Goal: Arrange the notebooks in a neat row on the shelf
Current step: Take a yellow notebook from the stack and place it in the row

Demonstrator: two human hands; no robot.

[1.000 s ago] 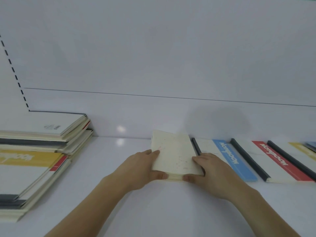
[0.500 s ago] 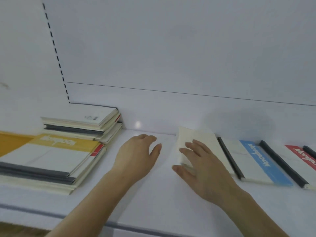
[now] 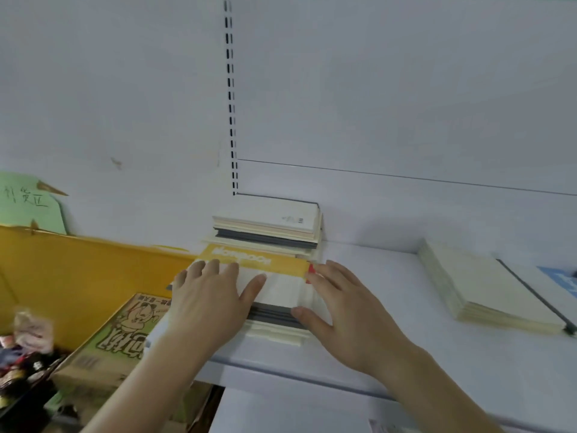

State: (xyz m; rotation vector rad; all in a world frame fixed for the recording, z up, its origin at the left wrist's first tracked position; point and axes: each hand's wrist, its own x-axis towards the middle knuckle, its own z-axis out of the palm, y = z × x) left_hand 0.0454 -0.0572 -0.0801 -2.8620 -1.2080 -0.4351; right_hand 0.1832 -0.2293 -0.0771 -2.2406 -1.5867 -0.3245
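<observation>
Row begun: cream notebook pile and blue-banded notebook flat at right of shelf. Left to do, likely most: front stack, yellow-banded notebook on top; rear stack behind. Left hand spread on cover; right hand spread, cupping stack's right edge.

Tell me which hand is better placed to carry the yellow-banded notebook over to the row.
Probably the right hand: it sits at the yellow-banded notebook's right edge, on the side facing the cream notebook. The left hand lies flat on the cover.
</observation>
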